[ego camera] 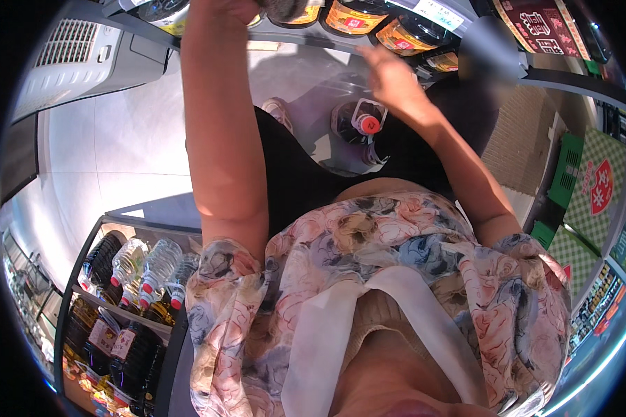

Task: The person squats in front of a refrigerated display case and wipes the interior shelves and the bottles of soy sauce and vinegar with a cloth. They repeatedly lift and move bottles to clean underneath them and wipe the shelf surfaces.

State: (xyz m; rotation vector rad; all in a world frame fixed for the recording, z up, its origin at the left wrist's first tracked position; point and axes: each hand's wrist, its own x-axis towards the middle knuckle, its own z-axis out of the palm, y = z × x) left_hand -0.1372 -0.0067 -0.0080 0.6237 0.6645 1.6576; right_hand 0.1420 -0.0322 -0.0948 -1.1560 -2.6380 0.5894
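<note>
At the top edge, my left hand [237,9] is partly cut off, closed around a dark grey cloth [284,8] in front of a shelf row. Dark bottles with orange labels [356,20] stand on that shelf, behind a grey shelf edge [305,43]. My right hand [396,86], blurred, reaches below the shelf with its index finger stretched out and the other fingers bent; nothing shows in it. Just left of and below that hand, a large jug of dark liquid [352,122] with a red cap and a pale handle stands on the floor.
A shelf unit [107,292] with clear and dark bottles stands at lower left. The pale tiled floor [120,135] extends left towards a white vented appliance [78,57]. Green-checked cartons [589,182] are on the right. A dark red labelled package [542,26] sits at upper right.
</note>
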